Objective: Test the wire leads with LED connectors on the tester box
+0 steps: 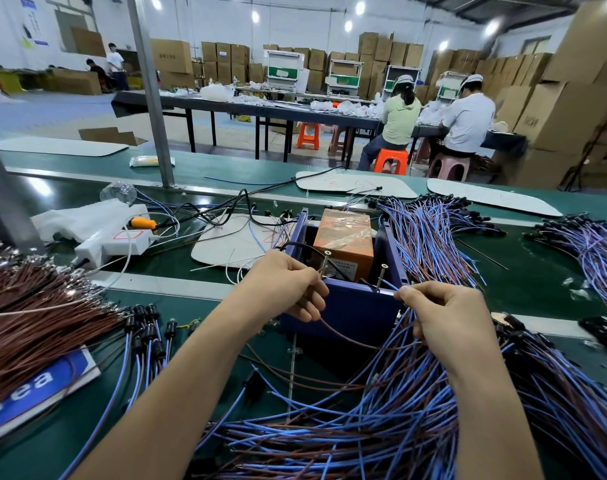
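The tester box (343,308) is an open blue case in the middle of the bench, with an orange block (345,247) inside and two upright screws (381,277) at its front rim. My left hand (288,285) pinches the end of a brown wire lead (350,337) against the left screw. My right hand (437,310) pinches a blue lead's end near the right screw. A large pile of blue and brown leads (399,410) lies under my right forearm.
Brown wires (31,313) lie bundled at the left, with black LED connectors (146,323) beside them. More blue leads (430,233) fan out behind the box. A white power strip (118,240) sits at the back left. Other workers sit at a far table.
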A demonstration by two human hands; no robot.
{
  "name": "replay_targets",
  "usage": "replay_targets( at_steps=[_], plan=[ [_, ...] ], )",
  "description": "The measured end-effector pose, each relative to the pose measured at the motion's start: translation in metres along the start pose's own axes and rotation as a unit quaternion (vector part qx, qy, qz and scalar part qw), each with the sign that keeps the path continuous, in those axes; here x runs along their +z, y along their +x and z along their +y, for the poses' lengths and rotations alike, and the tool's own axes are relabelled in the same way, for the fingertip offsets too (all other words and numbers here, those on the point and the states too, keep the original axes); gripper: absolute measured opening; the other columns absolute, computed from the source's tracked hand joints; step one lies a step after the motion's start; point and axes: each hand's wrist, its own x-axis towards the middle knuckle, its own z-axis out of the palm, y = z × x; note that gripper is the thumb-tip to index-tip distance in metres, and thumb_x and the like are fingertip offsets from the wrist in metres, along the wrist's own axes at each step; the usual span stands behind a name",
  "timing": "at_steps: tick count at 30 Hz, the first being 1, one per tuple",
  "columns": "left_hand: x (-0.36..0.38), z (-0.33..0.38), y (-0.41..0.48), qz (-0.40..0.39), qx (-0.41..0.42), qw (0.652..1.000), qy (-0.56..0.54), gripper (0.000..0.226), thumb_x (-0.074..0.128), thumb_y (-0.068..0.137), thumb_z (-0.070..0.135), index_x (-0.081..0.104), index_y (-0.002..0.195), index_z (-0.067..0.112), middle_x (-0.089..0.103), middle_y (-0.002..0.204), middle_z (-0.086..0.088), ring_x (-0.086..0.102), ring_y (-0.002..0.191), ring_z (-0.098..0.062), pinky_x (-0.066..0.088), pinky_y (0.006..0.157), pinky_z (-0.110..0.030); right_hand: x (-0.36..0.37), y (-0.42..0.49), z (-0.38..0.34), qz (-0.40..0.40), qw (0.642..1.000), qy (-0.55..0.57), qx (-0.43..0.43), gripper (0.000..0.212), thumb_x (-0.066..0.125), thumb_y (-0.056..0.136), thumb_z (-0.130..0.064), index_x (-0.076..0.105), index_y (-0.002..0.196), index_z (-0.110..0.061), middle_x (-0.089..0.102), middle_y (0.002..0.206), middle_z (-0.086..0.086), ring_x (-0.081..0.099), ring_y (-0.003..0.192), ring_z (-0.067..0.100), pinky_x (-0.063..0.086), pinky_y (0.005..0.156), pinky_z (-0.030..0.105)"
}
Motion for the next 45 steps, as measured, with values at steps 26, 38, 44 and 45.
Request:
replay_targets(
  at_steps=[26, 38, 44, 45],
  plan=[
    [-0.124, -0.066, 0.026, 0.026, -0.156, 0.863, 0.480, 0.017, 0.068, 0.086, 0.019, 0.073, 0.103, 0.015, 0.070, 0.089, 0.000, 0.064, 0.081, -0.013, 0.047, 0.067, -0.021, -0.003, -0.034, -0.045, -0.485, 0.873, -0.054, 0.016, 0.018, 0.055, 0.096, -0.028, 0.063, 0.102, -0.013, 0.076, 0.092, 0.004, 0.072, 0.082, 0.022, 0.055, 0.076, 0.028],
    [-0.112, -0.037, 0.007, -0.017, -0.091, 0.923, 0.374, 0.039, 0.064, 0.084, -0.005, 0.063, 0.115, 0.018, 0.063, 0.105, -0.006, 0.065, 0.094, -0.024, 0.058, 0.071, -0.026, 0.015, -0.037, -0.047, -0.463, 0.885, -0.046, 0.006, 0.013, 0.055, 0.096, -0.028, 0.064, 0.100, -0.019, 0.076, 0.088, 0.002, 0.072, 0.076, 0.019, 0.054, 0.067, 0.021],
    [-0.083, 0.012, -0.030, -0.015, 0.159, 0.976, 0.149, 0.027, 0.080, 0.069, 0.021, 0.072, 0.093, 0.029, 0.074, 0.090, 0.006, 0.071, 0.088, -0.010, 0.053, 0.086, -0.030, 0.036, -0.040, -0.054, -0.363, 0.924, 0.122, 0.014, 0.020, 0.063, 0.091, -0.022, 0.064, 0.110, -0.015, 0.070, 0.069, 0.005, 0.060, 0.052, 0.017, 0.045, 0.046, 0.021],
    [-0.073, 0.017, -0.035, -0.019, 0.188, 0.973, 0.134, 0.024, 0.080, 0.069, 0.023, 0.072, 0.091, 0.028, 0.075, 0.086, 0.005, 0.071, 0.087, -0.011, 0.055, 0.083, -0.029, 0.038, -0.041, -0.055, -0.362, 0.921, 0.141, 0.008, 0.019, 0.064, 0.090, -0.024, 0.066, 0.107, -0.017, 0.067, 0.064, 0.002, 0.056, 0.049, 0.016, 0.042, 0.044, 0.020]
  ],
)
